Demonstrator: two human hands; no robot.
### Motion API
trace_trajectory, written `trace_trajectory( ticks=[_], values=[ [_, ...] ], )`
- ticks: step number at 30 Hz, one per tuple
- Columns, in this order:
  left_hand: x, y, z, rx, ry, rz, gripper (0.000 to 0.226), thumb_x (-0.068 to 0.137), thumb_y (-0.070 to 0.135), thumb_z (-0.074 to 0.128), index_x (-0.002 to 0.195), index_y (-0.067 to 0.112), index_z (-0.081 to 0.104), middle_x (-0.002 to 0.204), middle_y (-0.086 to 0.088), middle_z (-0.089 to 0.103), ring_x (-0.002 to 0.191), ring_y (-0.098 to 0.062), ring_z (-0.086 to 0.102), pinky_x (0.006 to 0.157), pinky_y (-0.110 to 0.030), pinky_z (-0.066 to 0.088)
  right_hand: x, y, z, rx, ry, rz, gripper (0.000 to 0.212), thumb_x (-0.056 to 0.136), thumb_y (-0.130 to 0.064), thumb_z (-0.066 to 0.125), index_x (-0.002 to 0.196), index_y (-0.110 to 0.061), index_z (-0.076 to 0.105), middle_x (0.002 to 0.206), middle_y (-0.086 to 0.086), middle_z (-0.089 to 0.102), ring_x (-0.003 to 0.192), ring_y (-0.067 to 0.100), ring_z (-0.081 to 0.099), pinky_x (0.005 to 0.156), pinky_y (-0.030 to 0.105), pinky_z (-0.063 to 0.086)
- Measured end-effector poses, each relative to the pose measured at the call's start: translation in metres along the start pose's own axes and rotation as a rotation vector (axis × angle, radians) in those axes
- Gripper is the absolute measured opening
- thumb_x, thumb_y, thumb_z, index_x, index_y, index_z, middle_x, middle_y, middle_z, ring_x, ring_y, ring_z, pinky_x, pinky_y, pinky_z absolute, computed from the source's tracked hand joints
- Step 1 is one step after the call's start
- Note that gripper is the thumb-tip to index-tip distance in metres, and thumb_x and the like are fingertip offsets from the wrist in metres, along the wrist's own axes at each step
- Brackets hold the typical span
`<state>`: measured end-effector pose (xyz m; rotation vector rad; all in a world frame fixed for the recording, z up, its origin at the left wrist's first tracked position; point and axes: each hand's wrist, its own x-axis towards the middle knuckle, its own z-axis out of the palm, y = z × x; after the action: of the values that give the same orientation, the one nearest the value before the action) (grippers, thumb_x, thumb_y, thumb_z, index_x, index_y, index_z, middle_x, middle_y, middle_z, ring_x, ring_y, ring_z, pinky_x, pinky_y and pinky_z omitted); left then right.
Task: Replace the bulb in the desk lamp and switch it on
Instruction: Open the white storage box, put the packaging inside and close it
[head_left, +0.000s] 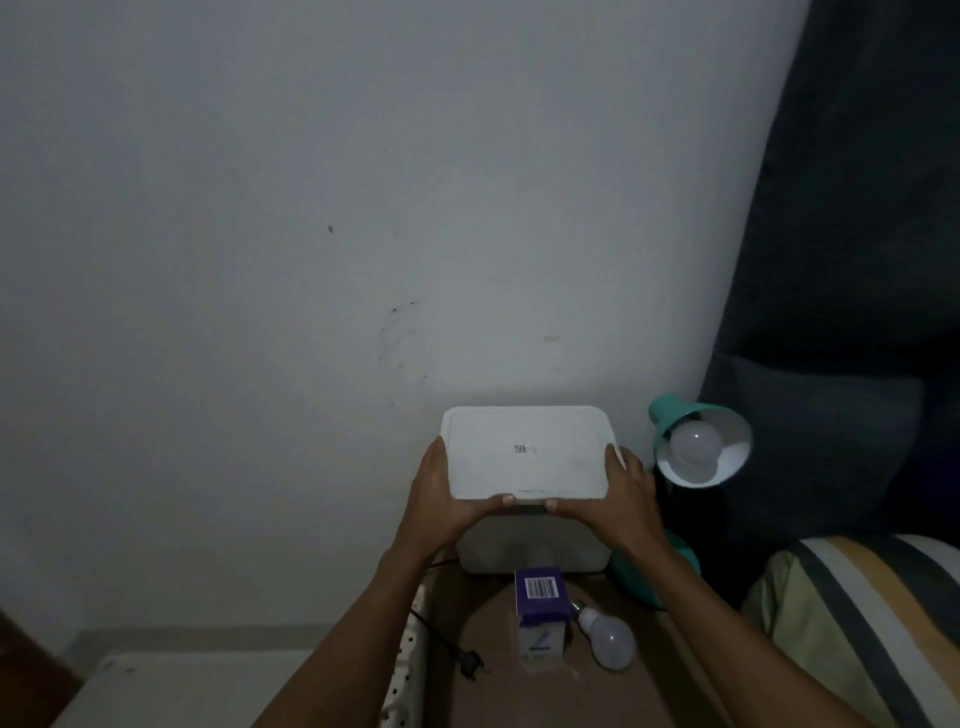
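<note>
A teal desk lamp (670, 415) stands at the right of a brown table (493, 691), its shade tilted toward me with a white bulb (695, 442) in the socket, unlit. A second white bulb (608, 636) lies loose on the table beside a purple and white bulb box (540, 613). Both hands grip a white lid (524, 452) over a white plastic container (530, 545) at the back of the table. My left hand (441, 499) holds the lid's left edge and my right hand (618, 499) holds its right edge.
A black plug and cord (467, 662) lie on the table's left side, next to a white power strip (405, 670). A grey wall rises behind. A dark curtain (857, 260) hangs at the right, above a striped cushion (857, 623). The room is dim.
</note>
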<state>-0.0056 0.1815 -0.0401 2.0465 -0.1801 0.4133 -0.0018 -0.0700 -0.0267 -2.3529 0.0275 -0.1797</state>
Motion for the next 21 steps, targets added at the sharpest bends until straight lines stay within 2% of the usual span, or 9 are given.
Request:
trace_trajectory(
  ticks=[2, 5, 8, 12, 15, 16, 19, 21],
  values=[
    [-0.008, 0.007, -0.007, 0.031, 0.021, 0.008, 0.105, 0.058, 0.072, 0.09, 0.143, 0.03, 0.045, 0.136, 0.008, 0.057, 0.125, -0.01, 0.055, 0.101, -0.033, 0.051, -0.012, -0.006, -0.004, -0.005, 0.002, 0.027, 0.128, 0.058, -0.083, 0.07, 0.156, -0.015, 0.022, 0.161, 0.009, 0.023, 0.144, 0.033, 0.023, 0.116, 0.045, 0.03],
    [-0.026, 0.02, -0.02, 0.098, 0.041, 0.019, 0.103, 0.058, 0.072, 0.089, 0.141, 0.028, 0.046, 0.135, 0.006, 0.057, 0.123, -0.012, 0.054, 0.099, -0.034, 0.051, -0.03, -0.012, -0.015, 0.037, 0.044, 0.021, 0.118, 0.058, -0.085, 0.06, 0.148, -0.012, 0.037, 0.152, 0.013, 0.035, 0.136, 0.034, 0.037, 0.108, 0.045, 0.041],
    [-0.045, 0.034, -0.03, 0.161, 0.027, 0.026, 0.098, 0.058, 0.069, 0.091, 0.135, 0.024, 0.05, 0.129, 0.004, 0.059, 0.117, -0.014, 0.056, 0.093, -0.034, 0.05, -0.05, -0.013, -0.025, 0.026, 0.058, 0.003, 0.1, 0.07, -0.062, 0.077, 0.146, -0.008, 0.039, 0.148, 0.013, 0.037, 0.132, 0.035, 0.042, 0.105, 0.045, 0.044],
    [-0.086, 0.051, -0.037, 0.185, 0.016, 0.022, 0.096, 0.056, 0.065, 0.093, 0.131, 0.021, 0.054, 0.125, 0.004, 0.061, 0.112, -0.013, 0.057, 0.084, -0.027, 0.046, -0.088, -0.009, -0.034, -0.009, 0.071, 0.02, 0.095, 0.074, -0.046, 0.082, 0.148, -0.007, 0.038, 0.147, 0.014, 0.035, 0.132, 0.036, 0.042, 0.107, 0.045, 0.043],
    [-0.124, 0.058, -0.035, 0.17, -0.003, 0.001, 0.098, 0.054, 0.068, 0.092, 0.132, 0.022, 0.054, 0.126, 0.006, 0.062, 0.112, -0.01, 0.058, 0.08, -0.017, 0.046, -0.122, 0.001, -0.037, -0.011, 0.068, 0.035, 0.081, 0.076, -0.044, 0.08, 0.141, -0.008, 0.045, 0.143, 0.015, 0.039, 0.126, 0.037, 0.048, 0.1, 0.042, 0.047],
    [-0.137, 0.059, -0.033, 0.171, -0.009, 0.002, 0.099, 0.053, 0.069, 0.091, 0.133, 0.023, 0.054, 0.126, 0.006, 0.062, 0.113, -0.011, 0.059, 0.08, -0.018, 0.048, -0.134, 0.006, -0.036, -0.018, 0.069, 0.038, 0.077, 0.078, -0.043, 0.079, 0.139, -0.008, 0.047, 0.141, 0.016, 0.04, 0.123, 0.038, 0.049, 0.098, 0.041, 0.048],
    [-0.176, 0.053, -0.023, 0.192, -0.027, -0.031, 0.105, 0.052, 0.076, 0.088, 0.134, 0.023, 0.052, 0.129, 0.004, 0.062, 0.117, -0.016, 0.061, 0.089, -0.034, 0.057, -0.169, 0.024, -0.033, -0.019, 0.051, 0.074, 0.075, 0.08, -0.041, 0.078, 0.14, -0.008, 0.047, 0.139, 0.02, 0.04, 0.12, 0.04, 0.051, 0.095, 0.042, 0.048],
    [-0.205, 0.047, -0.016, 0.187, -0.037, -0.048, 0.104, 0.054, 0.072, 0.091, 0.136, 0.023, 0.051, 0.132, 0.005, 0.06, 0.12, -0.016, 0.059, 0.095, -0.041, 0.057, -0.191, 0.037, -0.028, -0.011, 0.048, 0.096, 0.078, 0.081, -0.04, 0.078, 0.144, -0.01, 0.043, 0.137, 0.02, 0.039, 0.118, 0.041, 0.052, 0.094, 0.041, 0.048]
  ],
)
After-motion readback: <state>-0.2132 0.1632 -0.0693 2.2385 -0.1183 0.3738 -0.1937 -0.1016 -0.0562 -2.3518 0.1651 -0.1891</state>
